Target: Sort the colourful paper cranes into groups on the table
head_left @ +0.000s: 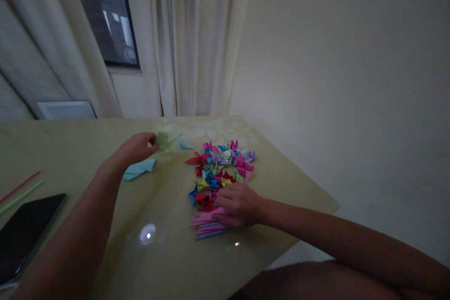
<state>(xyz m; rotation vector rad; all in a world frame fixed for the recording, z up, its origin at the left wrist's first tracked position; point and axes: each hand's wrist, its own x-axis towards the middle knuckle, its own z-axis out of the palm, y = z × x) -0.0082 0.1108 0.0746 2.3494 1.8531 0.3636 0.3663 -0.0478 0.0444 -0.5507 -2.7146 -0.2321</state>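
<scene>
My left hand (pixel 140 145) is closed in a pinch on a pale green folded-paper crane (pixel 162 140), blurred, above the far part of the table. A light blue folded paper (pixel 139 168) lies under that wrist, and a small light blue paper piece (pixel 185 144) is just right of the crane. My right hand (pixel 239 204) is closed, its fingertips on a bundle of pink, blue and purple strips (pixel 210 228); the fingers partly hide them. Beyond it, a cluster of colourful origami cranes (pixel 213 180) lies in red, blue, pink, yellow, green and lilac.
A dark tablet-like device (pixel 31 229) lies at the left, with a thin pink stick (pixel 21 186) and a green stick (pixel 23 196) beyond it. The glossy table (pixel 168 267) ends at a slanting right edge by the wall. Curtains (pixel 200 37) hang behind.
</scene>
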